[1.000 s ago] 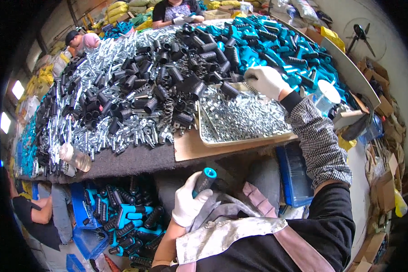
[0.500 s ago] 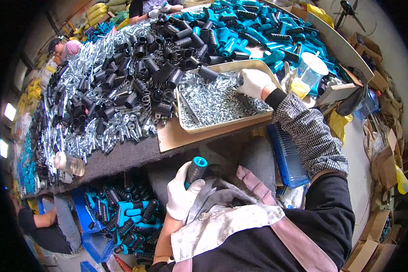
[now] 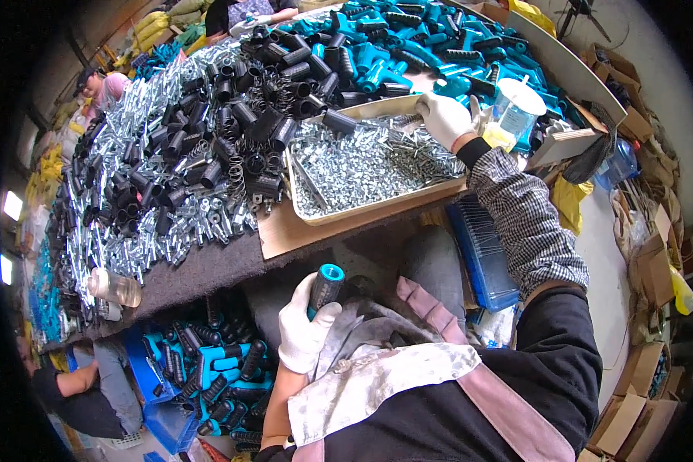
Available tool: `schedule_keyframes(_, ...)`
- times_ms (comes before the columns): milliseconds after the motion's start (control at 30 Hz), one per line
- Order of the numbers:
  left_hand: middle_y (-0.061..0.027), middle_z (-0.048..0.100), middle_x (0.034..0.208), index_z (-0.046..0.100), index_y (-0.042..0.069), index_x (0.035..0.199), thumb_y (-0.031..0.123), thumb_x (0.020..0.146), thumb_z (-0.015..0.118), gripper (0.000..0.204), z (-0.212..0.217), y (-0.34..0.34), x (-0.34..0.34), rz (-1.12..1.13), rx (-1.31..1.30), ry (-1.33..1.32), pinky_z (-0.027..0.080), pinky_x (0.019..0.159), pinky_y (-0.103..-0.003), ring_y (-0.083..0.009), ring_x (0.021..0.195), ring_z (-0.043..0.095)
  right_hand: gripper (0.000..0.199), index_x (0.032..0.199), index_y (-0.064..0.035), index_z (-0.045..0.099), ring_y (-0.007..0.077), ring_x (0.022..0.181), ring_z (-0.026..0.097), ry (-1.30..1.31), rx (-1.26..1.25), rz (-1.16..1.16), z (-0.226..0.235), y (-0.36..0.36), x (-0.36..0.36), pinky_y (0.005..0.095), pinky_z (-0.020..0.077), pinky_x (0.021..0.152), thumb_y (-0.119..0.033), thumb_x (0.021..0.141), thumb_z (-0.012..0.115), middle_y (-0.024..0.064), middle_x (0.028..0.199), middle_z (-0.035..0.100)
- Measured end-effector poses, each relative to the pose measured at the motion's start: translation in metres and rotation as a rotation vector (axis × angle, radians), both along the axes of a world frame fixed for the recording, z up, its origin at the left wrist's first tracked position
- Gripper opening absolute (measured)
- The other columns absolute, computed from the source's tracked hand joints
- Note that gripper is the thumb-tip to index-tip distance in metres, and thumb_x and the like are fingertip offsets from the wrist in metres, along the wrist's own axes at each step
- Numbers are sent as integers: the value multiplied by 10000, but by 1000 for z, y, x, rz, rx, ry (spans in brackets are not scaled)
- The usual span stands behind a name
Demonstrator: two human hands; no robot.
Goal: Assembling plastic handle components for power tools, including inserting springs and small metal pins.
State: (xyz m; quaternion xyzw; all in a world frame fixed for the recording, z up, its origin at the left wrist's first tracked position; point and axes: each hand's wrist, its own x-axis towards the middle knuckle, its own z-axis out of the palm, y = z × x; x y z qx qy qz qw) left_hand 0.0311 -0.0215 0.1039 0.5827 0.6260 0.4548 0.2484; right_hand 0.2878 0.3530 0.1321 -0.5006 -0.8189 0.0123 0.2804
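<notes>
In my left hand [image 3: 302, 327], gloved in white, I grip a black ribbed tool handle [image 3: 327, 289] upright, its round teal end facing up with a hole in the middle. My gloved right hand [image 3: 445, 123] is at the far right corner of a cream tray [image 3: 339, 219] on the bench. Its fingers are bent together over the tray; whatever they pinch is too small or hidden to name. Small silvery metal parts [image 3: 354, 173] fill the tray, with darker little screws or springs [image 3: 427, 158] at its right side.
Black sleeves [image 3: 215, 173], springs and metal rods are heaped left of the tray; teal tool bodies [image 3: 385, 73] lie behind. A clear plastic tub [image 3: 520, 104] stands at the right, a bottle [image 3: 115, 287] at the left edge. Blue crates [image 3: 481, 254] sit below. Other people work nearby.
My right hand has moved up and right, from over the small parts to the tray's far right corner, uncovering darker pieces. My left hand still holds the handle, tilted slightly more toward me.
</notes>
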Motion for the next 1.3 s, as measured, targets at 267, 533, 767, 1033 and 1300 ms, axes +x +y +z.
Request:
schedule_keyframes(267,-171,702,969,582,27,1281,521,841,746,682,2,1,-1,12,-2,20,537,788,-347,-229,870,696,365,974,-71,765,337,907,701,-360,-302,136,23,-6,4,421,541,830,-390,822,676,186,950,722)
schedule_keyframes(533,-179,698,962,587,27,1272,542,837,740,692,0,4,-2,11,48,63,536,786,-349,-248,873,702,341,886,-73,767,353,825,707,-224,-76,-32,5,11,-7,436,561,762,-386,833,642,192,864,715)
schedule_keyframes(767,-181,701,991,590,21,1267,534,841,738,683,2,0,-4,14,-6,18,538,803,-350,-256,905,709,279,923,-109,775,334,874,701,-364,-39,63,1,2,-14,428,558,799,-328,771,694,157,892,726)
schedule_keyframes(1033,-197,698,963,586,22,1269,523,853,730,667,0,5,-6,32,24,20,540,783,-363,-288,891,717,260,946,-109,761,357,790,689,-163,20,45,9,24,-14,453,540,727,-321,875,629,179,833,704)
schedule_keyframes(1300,-174,694,942,584,13,1271,521,846,740,681,-1,3,-9,47,6,9,531,777,-350,-234,859,695,178,954,-36,727,289,856,708,191,116,353,45,-50,-33,360,543,767,-162,834,685,154,935,712)
